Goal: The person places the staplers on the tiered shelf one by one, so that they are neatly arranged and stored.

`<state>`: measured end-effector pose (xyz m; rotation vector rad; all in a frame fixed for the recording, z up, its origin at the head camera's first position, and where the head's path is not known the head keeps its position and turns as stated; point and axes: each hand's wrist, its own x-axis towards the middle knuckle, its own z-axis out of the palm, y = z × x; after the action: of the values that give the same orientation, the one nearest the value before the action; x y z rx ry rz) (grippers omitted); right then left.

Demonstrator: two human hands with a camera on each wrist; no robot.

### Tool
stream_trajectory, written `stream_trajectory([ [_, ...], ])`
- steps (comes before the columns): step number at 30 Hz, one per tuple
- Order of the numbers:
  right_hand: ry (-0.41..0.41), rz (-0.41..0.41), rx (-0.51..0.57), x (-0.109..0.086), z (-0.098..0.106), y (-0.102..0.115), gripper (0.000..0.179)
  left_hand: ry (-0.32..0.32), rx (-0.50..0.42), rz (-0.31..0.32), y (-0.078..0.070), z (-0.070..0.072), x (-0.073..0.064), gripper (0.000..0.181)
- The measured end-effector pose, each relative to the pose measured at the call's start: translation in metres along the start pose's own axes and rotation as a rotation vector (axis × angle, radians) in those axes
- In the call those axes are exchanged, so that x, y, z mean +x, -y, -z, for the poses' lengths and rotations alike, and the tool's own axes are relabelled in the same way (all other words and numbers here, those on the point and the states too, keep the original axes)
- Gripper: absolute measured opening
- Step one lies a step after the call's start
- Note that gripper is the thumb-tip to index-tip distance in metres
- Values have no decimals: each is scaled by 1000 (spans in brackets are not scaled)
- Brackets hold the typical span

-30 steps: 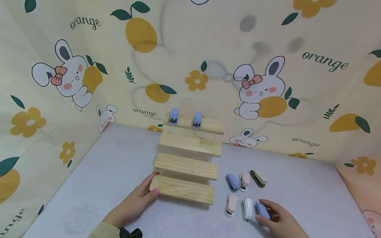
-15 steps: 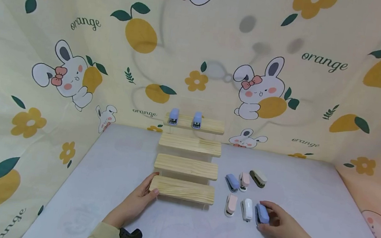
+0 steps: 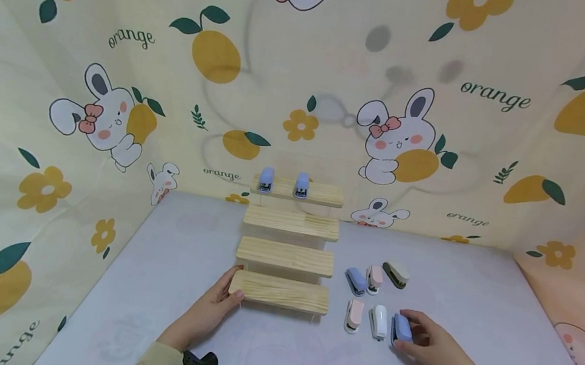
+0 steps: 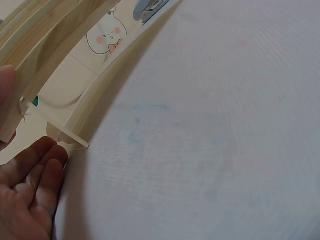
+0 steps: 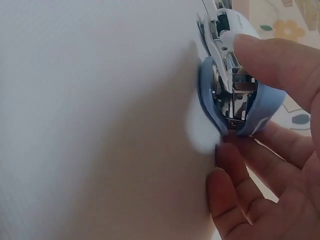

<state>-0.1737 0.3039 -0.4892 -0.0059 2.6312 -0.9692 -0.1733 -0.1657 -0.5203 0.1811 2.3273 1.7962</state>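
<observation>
My left hand [image 3: 210,304] grips the left end of the lowest step of a four-tier wooden display shelf [image 3: 279,292]. In the left wrist view its thumb lies on the board and its curled fingers [image 4: 47,175] are beside the thin leg. On the right, my right hand [image 3: 434,343] pinches a blue mini stapler [image 3: 402,328] between thumb and fingers, at the table surface. The right wrist view shows that blue stapler [image 5: 267,107] up close, its metal inside facing the camera. A white stapler [image 3: 378,322] lies just left of it, slightly apart.
Two blue staplers [image 3: 301,185] stand on the top step. Right of the shelf lie a pink stapler [image 3: 355,315], another blue stapler [image 3: 355,280], a second pink stapler [image 3: 374,278] and a grey-green stapler [image 3: 396,274]. A patterned cloth [image 3: 340,60] hangs behind the table.
My right hand has shifted slightly right and toward me with the blue stapler, widening its gap from the white one. The left hand has stayed on the shelf.
</observation>
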Motion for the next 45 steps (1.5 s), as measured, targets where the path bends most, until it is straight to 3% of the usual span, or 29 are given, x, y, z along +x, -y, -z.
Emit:
stream_trajectory([
  [19,-104,35,27,-4,0,4,80,-1,-14,-29,1,-1,0,66],
  [26,-201,157,10,-6,14,10,71,3,-10,-13,1,-1,0,67],
  [30,-259,222,22,-9,25,23,69,1,-5,-21,2,-2,-1,67],
  [37,-292,273,-9,-7,37,53,70,-14,23,-26,4,-1,0,67],
  [45,-331,394,-21,0,52,93,67,-14,10,-29,4,-1,1,66],
])
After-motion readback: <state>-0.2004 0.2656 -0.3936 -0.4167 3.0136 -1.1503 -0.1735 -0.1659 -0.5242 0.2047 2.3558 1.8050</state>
